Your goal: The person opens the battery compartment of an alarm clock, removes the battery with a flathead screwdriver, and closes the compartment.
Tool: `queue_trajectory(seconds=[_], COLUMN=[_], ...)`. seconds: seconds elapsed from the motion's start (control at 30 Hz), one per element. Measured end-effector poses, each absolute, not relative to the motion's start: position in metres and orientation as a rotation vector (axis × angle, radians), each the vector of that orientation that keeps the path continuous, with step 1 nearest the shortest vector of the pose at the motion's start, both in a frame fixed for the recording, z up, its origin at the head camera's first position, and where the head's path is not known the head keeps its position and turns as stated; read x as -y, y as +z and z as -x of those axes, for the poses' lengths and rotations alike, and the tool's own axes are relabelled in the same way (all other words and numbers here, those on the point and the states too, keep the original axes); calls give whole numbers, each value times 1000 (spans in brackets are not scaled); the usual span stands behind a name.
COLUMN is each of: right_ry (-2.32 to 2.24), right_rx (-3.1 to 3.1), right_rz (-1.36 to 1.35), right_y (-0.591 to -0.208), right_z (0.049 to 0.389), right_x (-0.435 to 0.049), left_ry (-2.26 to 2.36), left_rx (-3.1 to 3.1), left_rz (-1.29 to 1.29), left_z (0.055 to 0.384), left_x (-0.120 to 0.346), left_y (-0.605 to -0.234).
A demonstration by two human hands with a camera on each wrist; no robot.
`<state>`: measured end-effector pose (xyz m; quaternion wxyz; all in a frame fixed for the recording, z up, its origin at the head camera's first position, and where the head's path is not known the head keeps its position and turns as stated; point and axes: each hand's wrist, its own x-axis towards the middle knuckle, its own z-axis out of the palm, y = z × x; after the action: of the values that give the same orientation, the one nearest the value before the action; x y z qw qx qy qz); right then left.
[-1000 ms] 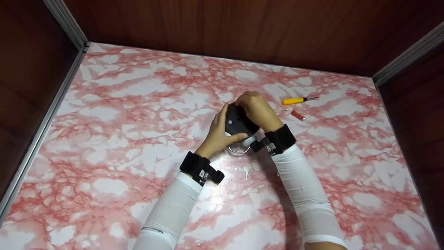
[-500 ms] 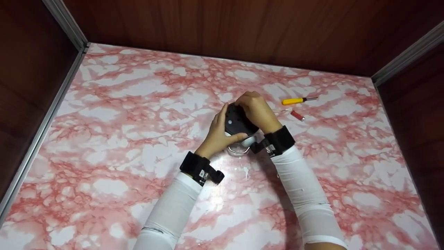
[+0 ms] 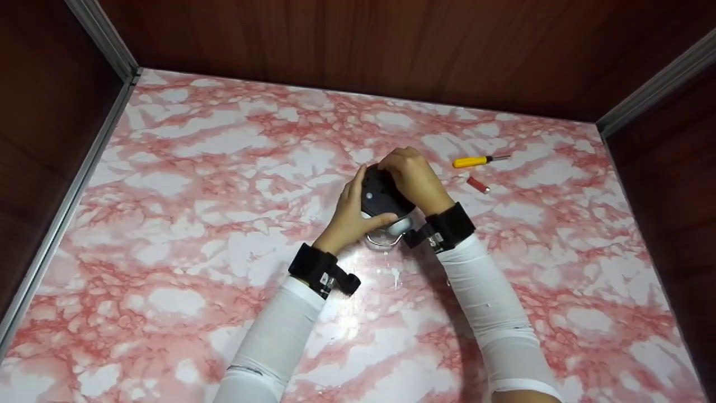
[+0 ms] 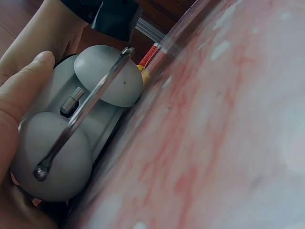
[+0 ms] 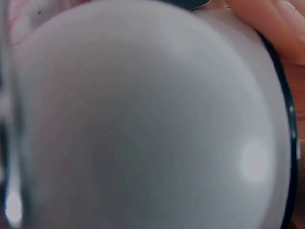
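A twin-bell alarm clock [image 3: 380, 201] is tilted, its black back up and its bells toward the person. In the left wrist view its two grey bells [image 4: 52, 152], metal handle [image 4: 86, 112] and small hammer [image 4: 72, 101] show. My left hand [image 3: 352, 215] grips the clock's left side, thumb on the near edge by the bells. My right hand [image 3: 415, 179] has curled fingers at the far right of the clock's back; its fingertips are mostly hidden. One bell [image 5: 143, 119] fills most of the right wrist view.
To the right of the hands lie a yellow-handled screwdriver [image 3: 472, 162] and a red battery [image 3: 478, 185] with a silvery end. The tabletop [image 3: 224, 252] has a red and white marbled pattern. Dark wooden panels [image 3: 358, 50] rise at the back and both sides.
Both hands keep their hold and place on the clock, with hardly any movement. The whole head view has shifted very slightly; the screwdriver and battery lie as before.
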<state>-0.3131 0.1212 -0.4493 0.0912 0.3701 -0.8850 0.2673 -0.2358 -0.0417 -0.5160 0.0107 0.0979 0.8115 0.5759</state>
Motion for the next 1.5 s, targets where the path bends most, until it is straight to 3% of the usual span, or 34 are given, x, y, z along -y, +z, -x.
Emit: queue_trajectory(seconds=[0.53,1.1,1.5], right_ry=[687,812,619], right_rx=[2657,2812,2744], right_rz=[-1052,-1302,-1262], right_y=[-447,-424,-427], right_z=[310,341,330], right_x=[-118,-127,-123], left_ry=[1807,1805,1804], left_rx=[-2523,-2501,-2500], left_rz=[-292,-275,-249], left_z=[235,235,234], left_x=[41,41,41], left_y=[-515,-516,-515])
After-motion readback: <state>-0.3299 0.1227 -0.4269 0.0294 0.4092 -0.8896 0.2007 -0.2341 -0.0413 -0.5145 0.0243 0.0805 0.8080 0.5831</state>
